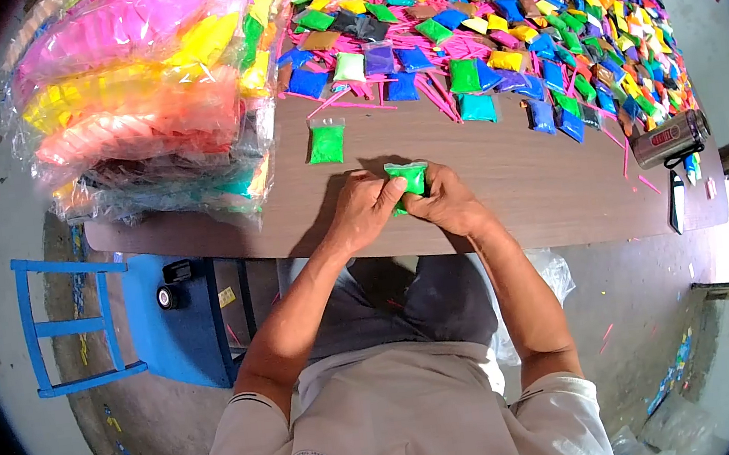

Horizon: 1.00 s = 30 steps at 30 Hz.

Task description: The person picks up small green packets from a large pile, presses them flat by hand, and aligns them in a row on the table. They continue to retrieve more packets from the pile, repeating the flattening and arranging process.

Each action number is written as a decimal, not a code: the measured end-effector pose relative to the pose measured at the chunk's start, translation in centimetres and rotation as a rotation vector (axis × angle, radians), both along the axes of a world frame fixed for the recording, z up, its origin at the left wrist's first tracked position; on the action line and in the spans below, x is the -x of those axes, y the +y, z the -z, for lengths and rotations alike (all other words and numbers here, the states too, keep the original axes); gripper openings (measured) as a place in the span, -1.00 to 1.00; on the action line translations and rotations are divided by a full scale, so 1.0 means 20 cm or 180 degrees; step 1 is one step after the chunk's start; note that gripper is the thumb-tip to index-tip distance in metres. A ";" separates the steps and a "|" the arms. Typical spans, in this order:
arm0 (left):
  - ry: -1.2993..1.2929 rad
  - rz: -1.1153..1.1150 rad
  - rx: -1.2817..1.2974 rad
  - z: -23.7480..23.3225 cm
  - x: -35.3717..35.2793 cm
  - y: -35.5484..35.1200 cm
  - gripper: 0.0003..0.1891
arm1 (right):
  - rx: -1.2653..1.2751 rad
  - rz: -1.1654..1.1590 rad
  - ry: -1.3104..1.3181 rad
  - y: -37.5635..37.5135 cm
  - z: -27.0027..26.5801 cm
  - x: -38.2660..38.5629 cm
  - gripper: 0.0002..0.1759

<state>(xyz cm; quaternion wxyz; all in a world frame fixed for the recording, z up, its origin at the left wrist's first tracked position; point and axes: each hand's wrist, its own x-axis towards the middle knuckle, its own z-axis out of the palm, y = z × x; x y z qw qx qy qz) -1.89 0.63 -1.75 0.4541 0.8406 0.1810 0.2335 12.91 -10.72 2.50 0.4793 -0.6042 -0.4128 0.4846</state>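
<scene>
Left hand [365,204]: grasping one side of the held green packet [411,177] with thumb and fingers; packet sitting at its two o'clock.
Right hand [446,200]: gripping the other side; packet sitting at its ten o'clock, above the near part of the brown table [541,198].
From the held packet outward:
Loose green packet [326,145]: lying flat nearby, ten o'clock.
Stacked plastic bags [139,100]: bulging farther off, ten o'clock.
Multicoloured packet heap [530,20]: spreading over pink sticks [440,97], one o'clock.
Canister [671,139]: lying on its side, three o'clock.
</scene>
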 end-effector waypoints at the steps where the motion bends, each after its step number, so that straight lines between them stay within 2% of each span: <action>1: -0.0051 0.0005 -0.0028 0.01 0.00 0.00 -0.38 | 0.0037 0.0083 -0.0003 0.00 0.00 0.01 -0.78; 4: -0.0279 -0.0194 -0.0120 -0.03 -0.01 -0.02 -0.39 | 0.0042 0.0193 0.0062 -0.02 0.04 0.00 -0.76; 7: -0.0091 -0.0138 0.0549 -0.04 0.00 -0.01 -0.45 | -0.0268 0.0486 0.0872 -0.02 0.03 0.01 -0.72; 10: 0.0470 0.0055 0.0506 -0.07 0.03 0.01 -0.51 | -0.0217 0.0524 0.0699 -0.01 0.04 0.01 -0.69; 16: 0.0201 0.0170 0.0419 -0.06 0.04 0.01 -0.52 | -0.0628 0.0684 0.0949 -0.01 0.07 0.01 -0.70; 19: -0.0139 0.0001 0.0080 -0.04 0.02 -0.01 -0.51 | -0.0437 0.0658 0.1741 -0.01 0.03 -0.04 -0.73; 22: -0.0022 0.0046 0.0109 -0.05 0.03 0.00 -0.53 | -0.0511 0.0641 0.1423 -0.01 0.08 -0.05 -0.74; 25: 0.0061 0.0103 0.0705 -0.13 0.04 -0.02 -0.56 | -0.0692 0.0760 0.1401 -0.01 0.15 -0.06 -0.68; 28: 0.0179 0.0087 0.0675 -0.14 0.03 -0.04 -0.56 | -0.0803 0.0821 0.1569 -0.03 0.14 -0.05 -0.64; 30: 0.0051 0.0051 0.0066 -0.10 0.02 -0.05 -0.59 | -0.0778 0.0780 0.1639 -0.04 0.09 -0.04 -0.65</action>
